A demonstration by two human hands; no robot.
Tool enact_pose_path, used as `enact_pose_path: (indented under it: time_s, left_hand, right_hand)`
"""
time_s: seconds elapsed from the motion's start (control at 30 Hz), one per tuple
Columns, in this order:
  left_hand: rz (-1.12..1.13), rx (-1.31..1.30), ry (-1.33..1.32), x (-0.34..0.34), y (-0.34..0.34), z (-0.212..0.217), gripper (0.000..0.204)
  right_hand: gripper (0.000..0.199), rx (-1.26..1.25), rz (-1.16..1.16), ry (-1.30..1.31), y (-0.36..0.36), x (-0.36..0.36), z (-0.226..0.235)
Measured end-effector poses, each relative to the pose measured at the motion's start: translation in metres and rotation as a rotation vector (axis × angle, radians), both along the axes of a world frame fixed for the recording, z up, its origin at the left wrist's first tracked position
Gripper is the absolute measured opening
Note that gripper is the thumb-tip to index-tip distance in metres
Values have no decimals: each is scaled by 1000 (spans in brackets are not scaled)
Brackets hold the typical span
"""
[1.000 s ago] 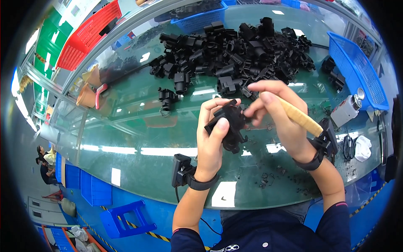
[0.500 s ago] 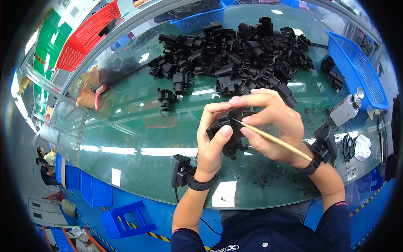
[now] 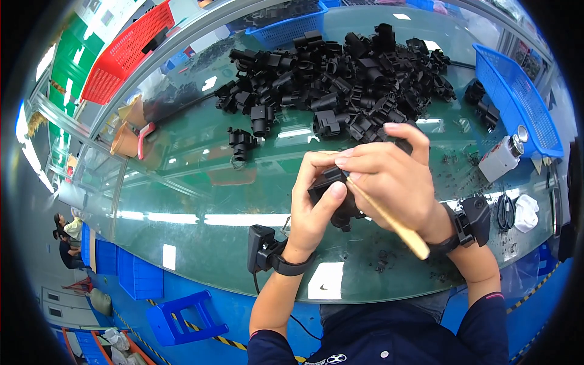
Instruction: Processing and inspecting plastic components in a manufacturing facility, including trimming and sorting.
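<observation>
My left hand (image 3: 313, 204) is closed round a black plastic part (image 3: 345, 218), thumb on its near side and fingers over the top. In my right hand (image 3: 395, 185) is a thin tool with a tan, wood-like handle (image 3: 392, 222), pinched between thumb and fingers. Its tip meets the upper part of the black piece, though my fingers partly hide the contact. One finger of the right hand sticks up, away from the tool. Beyond my hands lies a large heap of similar black plastic parts (image 3: 325, 85), with a single part (image 3: 241, 146) apart on the left.
A blue basket (image 3: 517, 97) stands at the right, beside a small metal-topped bottle (image 3: 502, 159). Black scraps (image 3: 384, 260) dot the green tabletop (image 3: 201, 255). A red basket (image 3: 128, 55) is at far left; a blue stool (image 3: 185, 319) stands on the floor.
My right hand has turned, its raised finger lifting, and the tool's handle end has swung down and nearer to me. My left hand and the black part have shifted slightly right.
</observation>
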State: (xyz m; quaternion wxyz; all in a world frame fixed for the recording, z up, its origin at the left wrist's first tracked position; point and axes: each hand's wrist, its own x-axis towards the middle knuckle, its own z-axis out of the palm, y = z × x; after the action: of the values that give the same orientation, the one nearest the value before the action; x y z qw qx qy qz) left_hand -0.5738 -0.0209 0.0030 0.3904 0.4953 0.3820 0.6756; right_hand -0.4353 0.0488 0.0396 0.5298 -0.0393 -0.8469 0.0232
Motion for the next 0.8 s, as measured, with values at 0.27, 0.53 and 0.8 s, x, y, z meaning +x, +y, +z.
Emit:
enact_pose_path:
  time_s: [0.27, 0.53, 0.8]
  left_hand:
    - [-419, 19, -491, -1, 1, 9, 52]
    - [-360, 40, -842, -11, -3, 10, 55]
    - [-329, 75, -698, -14, -1, 8, 52]
  right_hand:
    - [6, -1160, 600, 375, 12, 11, 15]
    - [8, -616, 362, -31, 1, 6, 9]
    - [11, -493, 316, -130, 1, 7, 14]
